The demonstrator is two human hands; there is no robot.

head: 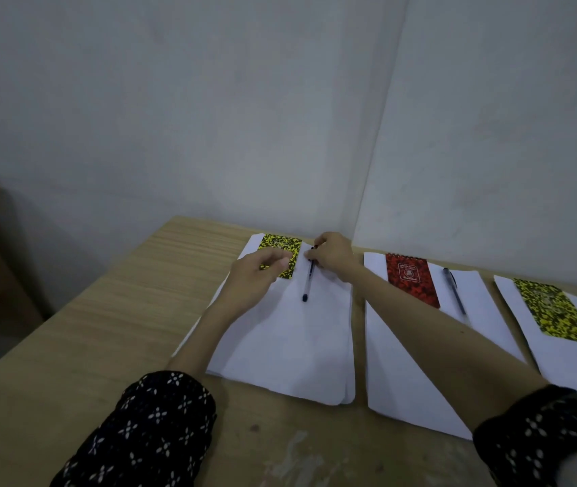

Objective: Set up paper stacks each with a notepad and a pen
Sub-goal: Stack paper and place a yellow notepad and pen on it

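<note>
Right hand [331, 256] pinches pen [308, 277] beside yellow notepad [281, 249] under left hand [258, 272].

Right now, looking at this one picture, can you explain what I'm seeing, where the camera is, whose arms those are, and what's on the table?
There is no machine here. The single picture comes from a camera worn on a person's head, looking forward and down, so the two arms in patterned sleeves are the wearer's own.

On the wooden table lie three paper stacks side by side. The left stack carries a yellow notepad and a pen. The middle stack has a red notepad and a pen beside it; the right stack has another yellow notepad and a pen, partly cut off by the picture's edge.

The left hand rests on the yellow notepad with relaxed fingers. The right hand pinches the top end of the pen, whose tip end lies on the paper.
</note>
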